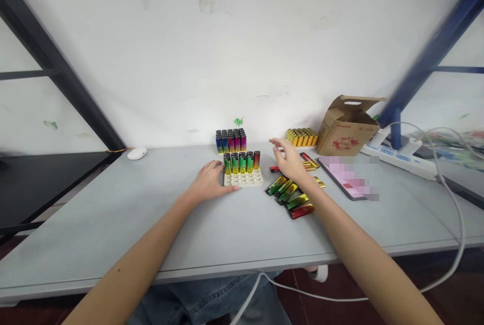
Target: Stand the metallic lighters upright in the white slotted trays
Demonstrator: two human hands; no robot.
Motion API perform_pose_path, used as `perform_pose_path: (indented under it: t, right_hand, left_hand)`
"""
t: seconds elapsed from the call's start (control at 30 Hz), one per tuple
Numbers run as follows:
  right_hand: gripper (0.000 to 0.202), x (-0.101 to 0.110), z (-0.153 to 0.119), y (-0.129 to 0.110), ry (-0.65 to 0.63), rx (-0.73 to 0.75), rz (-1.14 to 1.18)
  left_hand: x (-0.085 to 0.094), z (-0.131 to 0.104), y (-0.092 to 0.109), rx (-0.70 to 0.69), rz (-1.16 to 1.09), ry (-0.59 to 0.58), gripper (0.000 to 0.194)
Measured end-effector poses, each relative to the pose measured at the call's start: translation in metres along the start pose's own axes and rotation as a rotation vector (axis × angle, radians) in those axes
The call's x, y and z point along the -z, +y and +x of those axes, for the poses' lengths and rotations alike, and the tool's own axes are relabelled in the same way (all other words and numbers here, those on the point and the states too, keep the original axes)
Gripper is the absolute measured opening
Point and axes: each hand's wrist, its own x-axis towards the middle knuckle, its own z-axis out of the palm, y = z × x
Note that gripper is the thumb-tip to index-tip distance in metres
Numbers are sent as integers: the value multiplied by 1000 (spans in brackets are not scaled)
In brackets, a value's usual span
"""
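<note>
A white tray (244,179) stands in front of me with green lighters (238,163) and one red lighter (256,159) upright in its back part; its front holes show bare. My left hand (208,182) rests at the tray's left side, fingers spread, thumb along the front edge. To the right of the tray, my right hand (289,159) hovers over loose lighters with its thumb and fingers apart and nothing visible between them. Several green and red lighters (286,192) lie on the table below and around that hand. Behind the tray stands a block of blue and purple lighters (231,142).
Gold lighters (301,137) stand in a block by the wall, beside an open cardboard box (346,128). A tablet-like device (346,176) lies at the right, near a white power strip (403,159) and cables. A small white object (136,153) sits at the back left.
</note>
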Motion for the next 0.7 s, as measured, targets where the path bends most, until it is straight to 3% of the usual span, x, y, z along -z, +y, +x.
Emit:
perform_pose_path:
  t: [0.2, 0.33, 0.4, 0.6, 0.7]
  right_hand:
    - [29, 29, 5, 31, -214, -171, -248]
    - [26, 36, 4, 26, -476, -95, -206]
    - [19, 33, 2, 23, -539, -47, -232]
    - [17, 13, -2, 14, -438, 45, -269]
    - [20, 15, -1, 9, -403, 57, -180]
  left_hand:
    - [-1, 0, 3, 22, 16, 31, 79]
    - [-4, 0, 5, 51, 18, 68, 74]
    - [-5, 0, 5, 57, 17, 69, 74]
    - [-6, 0, 3, 37, 23, 44, 71]
    - [-5, 1, 3, 11, 23, 41, 65]
